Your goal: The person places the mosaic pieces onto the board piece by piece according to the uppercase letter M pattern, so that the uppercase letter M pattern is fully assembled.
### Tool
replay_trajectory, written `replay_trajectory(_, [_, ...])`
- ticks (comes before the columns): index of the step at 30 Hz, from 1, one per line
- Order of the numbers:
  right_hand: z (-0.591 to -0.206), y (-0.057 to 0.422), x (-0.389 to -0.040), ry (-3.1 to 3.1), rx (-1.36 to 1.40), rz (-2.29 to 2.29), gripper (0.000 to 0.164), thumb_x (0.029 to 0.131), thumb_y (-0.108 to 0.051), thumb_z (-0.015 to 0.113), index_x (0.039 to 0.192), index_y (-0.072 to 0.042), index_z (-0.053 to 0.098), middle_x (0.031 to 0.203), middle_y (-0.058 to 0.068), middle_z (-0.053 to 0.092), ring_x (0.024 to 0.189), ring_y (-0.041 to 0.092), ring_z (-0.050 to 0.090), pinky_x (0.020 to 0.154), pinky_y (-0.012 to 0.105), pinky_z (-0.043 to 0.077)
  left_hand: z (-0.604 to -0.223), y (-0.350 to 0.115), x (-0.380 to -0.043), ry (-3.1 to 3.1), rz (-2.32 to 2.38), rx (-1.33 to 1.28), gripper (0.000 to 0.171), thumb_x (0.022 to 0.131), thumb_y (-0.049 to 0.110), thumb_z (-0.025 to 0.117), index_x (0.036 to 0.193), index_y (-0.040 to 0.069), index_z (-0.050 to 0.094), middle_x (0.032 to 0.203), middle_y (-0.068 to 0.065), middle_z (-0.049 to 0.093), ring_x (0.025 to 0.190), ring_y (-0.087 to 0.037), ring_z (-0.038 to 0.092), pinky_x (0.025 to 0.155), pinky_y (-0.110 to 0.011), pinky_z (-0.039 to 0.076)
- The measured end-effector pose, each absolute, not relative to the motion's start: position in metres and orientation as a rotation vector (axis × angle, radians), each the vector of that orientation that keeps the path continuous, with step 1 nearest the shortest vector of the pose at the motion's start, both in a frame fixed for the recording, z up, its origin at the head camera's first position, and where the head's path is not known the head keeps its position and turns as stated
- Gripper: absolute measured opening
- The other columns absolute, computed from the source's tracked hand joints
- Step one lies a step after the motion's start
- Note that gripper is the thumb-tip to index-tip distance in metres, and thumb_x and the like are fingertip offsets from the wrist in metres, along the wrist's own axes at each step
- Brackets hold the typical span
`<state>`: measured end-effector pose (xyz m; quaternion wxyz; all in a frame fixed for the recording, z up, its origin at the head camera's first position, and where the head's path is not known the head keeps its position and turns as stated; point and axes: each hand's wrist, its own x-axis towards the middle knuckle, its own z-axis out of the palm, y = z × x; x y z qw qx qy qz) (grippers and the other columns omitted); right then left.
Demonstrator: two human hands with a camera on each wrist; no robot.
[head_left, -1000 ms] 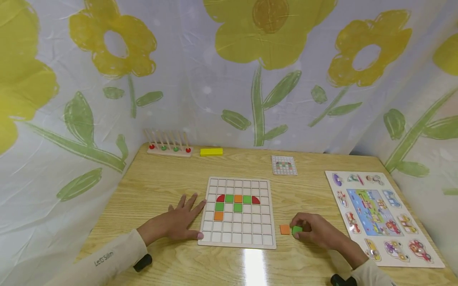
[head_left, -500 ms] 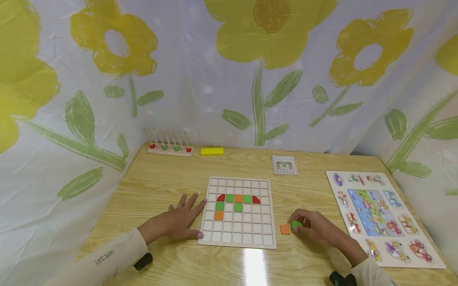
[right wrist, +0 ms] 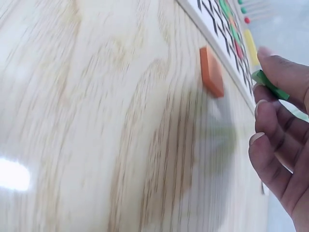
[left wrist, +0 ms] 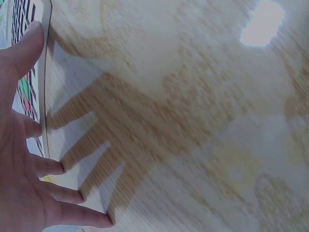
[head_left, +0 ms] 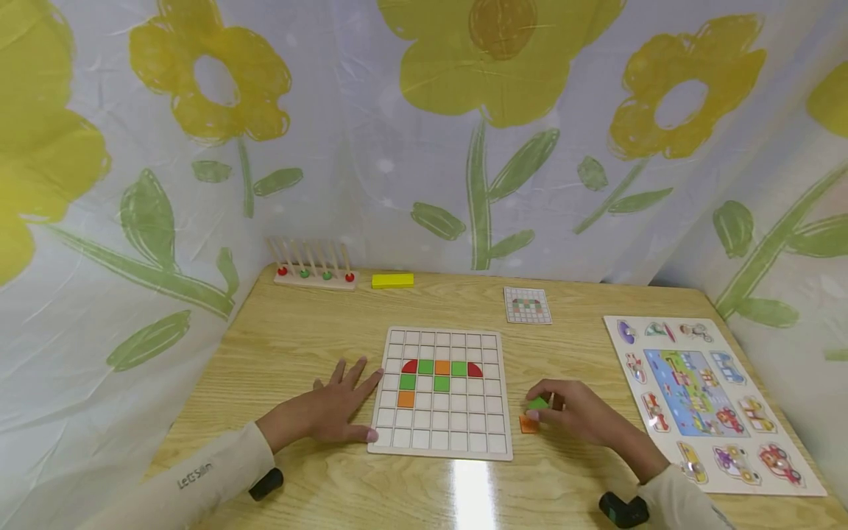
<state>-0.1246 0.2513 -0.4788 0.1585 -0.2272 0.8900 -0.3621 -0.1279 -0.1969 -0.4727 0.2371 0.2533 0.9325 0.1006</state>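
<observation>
My right hand point(head_left: 575, 414) pinches a green square tile point(right wrist: 271, 86) between thumb and forefinger, lifted off the table. Just below it an orange square tile point(head_left: 528, 425) lies flat on the wood, right of the grid board point(head_left: 457, 427). In the head view that board holds red quarter-round tiles point(head_left: 475, 369), several green squares point(head_left: 442, 384) and orange squares point(head_left: 405, 399) in its upper and left cells. With fingers spread and straight, my left hand point(head_left: 331, 408) rests at the board's left edge, its thumb point(left wrist: 29, 48) touching the rim.
A small pattern card point(head_left: 527, 306) lies behind the board. Farther back stand a peg rack with beads point(head_left: 315, 277) and a yellow block point(head_left: 392, 281). At the right lies a picture puzzle board point(head_left: 715, 405). A flowered cloth point(head_left: 358, 147) hangs behind the table.
My right hand has picked the green tile up from the table and moved left with it, over the orange tile's edge. The left hand has stayed in place.
</observation>
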Motion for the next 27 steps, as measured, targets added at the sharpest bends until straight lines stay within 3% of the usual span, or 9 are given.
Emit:
replay_trajectory(13, [-0.474, 0.229, -0.129, 2.428, -0.664, -1.143, 0.033, 0.098, -0.023, 0.068, 0.125, -0.004, 0.068, 0.106, 0.009, 0.067, 0.066, 0.005, 0.055, 0.055, 0.022, 0.046, -0.472, -0.197, -0.128, 2.545, 0.272, 0.684, 0.106, 0.086, 0.073, 0.058, 0.163, 0.016, 0.014, 0.167, -0.025, 0.005, 0.147, -0.061, 0.008, 0.098, -0.083, 0.027])
replay_trajectory(27, [-0.474, 0.215, -0.134, 2.410, -0.642, -1.129, 0.034, 0.097, -0.015, 0.068, 0.129, -0.003, 0.066, 0.109, 0.009, 0.066, 0.065, 0.006, 0.055, 0.053, 0.022, 0.044, -0.470, -0.197, -0.126, 2.551, 0.288, 0.693, 0.105, 0.087, 0.073, 0.058, 0.163, 0.015, 0.015, 0.166, -0.026, 0.006, 0.146, -0.062, 0.008, 0.097, -0.083, 0.028])
